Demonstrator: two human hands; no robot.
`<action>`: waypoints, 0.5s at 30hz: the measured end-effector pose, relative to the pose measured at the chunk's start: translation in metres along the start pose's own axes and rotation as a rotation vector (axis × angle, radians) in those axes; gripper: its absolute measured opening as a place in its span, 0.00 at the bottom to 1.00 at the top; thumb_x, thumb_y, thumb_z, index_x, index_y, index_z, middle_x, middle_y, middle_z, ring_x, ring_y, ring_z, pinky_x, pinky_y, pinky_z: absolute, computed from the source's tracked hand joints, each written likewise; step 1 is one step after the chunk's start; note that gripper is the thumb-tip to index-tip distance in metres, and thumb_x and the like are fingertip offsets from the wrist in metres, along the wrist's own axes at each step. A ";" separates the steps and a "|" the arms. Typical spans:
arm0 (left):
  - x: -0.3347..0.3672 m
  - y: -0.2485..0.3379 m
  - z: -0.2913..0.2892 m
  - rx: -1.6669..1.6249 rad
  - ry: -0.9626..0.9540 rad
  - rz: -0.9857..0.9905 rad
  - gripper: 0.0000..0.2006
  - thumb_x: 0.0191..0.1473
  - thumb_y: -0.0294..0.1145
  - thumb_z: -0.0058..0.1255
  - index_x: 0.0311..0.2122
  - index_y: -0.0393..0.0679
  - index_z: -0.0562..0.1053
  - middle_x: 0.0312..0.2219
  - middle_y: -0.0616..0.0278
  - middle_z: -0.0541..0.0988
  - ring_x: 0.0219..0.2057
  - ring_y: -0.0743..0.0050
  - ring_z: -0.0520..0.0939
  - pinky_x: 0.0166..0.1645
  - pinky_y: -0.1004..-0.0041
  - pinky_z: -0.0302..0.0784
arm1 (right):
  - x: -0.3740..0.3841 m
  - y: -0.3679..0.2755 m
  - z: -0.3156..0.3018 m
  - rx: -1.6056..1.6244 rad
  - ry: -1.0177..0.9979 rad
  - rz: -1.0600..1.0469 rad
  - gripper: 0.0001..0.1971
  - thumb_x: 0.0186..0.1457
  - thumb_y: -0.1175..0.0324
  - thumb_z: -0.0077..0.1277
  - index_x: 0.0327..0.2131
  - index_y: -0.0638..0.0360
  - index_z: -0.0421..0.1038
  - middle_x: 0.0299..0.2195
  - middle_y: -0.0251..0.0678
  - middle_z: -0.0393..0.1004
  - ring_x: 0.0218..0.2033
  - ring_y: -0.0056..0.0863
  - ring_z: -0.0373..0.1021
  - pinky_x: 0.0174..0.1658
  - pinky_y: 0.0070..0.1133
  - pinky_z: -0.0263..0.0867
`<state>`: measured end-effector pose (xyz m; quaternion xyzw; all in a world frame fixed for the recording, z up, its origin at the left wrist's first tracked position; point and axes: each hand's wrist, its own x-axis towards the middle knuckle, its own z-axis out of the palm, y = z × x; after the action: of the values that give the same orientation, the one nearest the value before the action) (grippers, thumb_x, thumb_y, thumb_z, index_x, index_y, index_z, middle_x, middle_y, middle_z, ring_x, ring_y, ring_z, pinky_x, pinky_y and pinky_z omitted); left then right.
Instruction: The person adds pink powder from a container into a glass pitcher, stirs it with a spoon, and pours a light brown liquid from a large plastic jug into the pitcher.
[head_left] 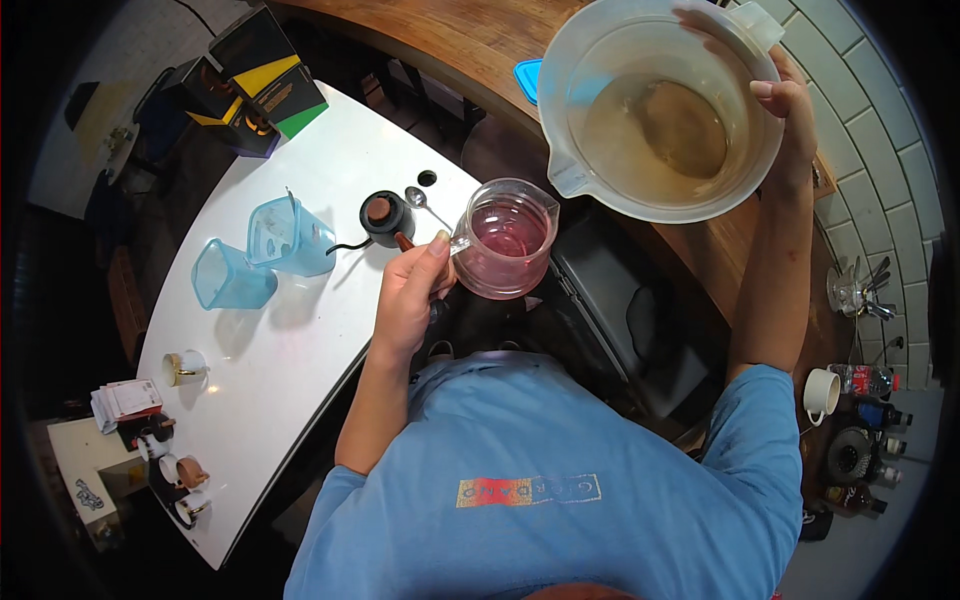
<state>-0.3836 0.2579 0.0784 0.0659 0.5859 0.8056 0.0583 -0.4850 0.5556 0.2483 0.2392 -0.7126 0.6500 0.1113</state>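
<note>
My left hand is closed round the handle of a small clear glass jug, which has a pink-red tint inside. Raised at the upper right, my right hand grips the handle side of a large translucent plastic pitcher. Its wide mouth faces me, and a brownish patch shows at the bottom; I cannot tell if that is liquid. The pitcher's spout points toward the glass jug, and the two vessels are apart. Just beyond my left hand, a metal spoon lies on the white table beside a black round device with a brown top.
Two light-blue plastic containers stand on the white table, with a mug nearer its left edge. Dark boxes sit at its far end. To the right, a wooden counter holds a white cup and several bottles.
</note>
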 end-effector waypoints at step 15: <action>0.002 -0.006 0.000 -0.062 -0.002 0.001 0.20 0.60 0.41 0.40 0.16 0.45 0.61 0.14 0.74 0.57 0.17 0.86 0.55 0.23 0.81 0.51 | 0.001 0.008 -0.013 -0.101 0.020 0.020 0.31 0.42 0.62 0.41 0.50 0.72 0.60 0.45 0.48 0.67 0.46 0.34 0.67 0.50 0.25 0.63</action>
<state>-0.3856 0.2596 0.0726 0.0650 0.5607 0.8232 0.0606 -0.4923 0.5681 0.2433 0.2196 -0.7457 0.6168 0.1236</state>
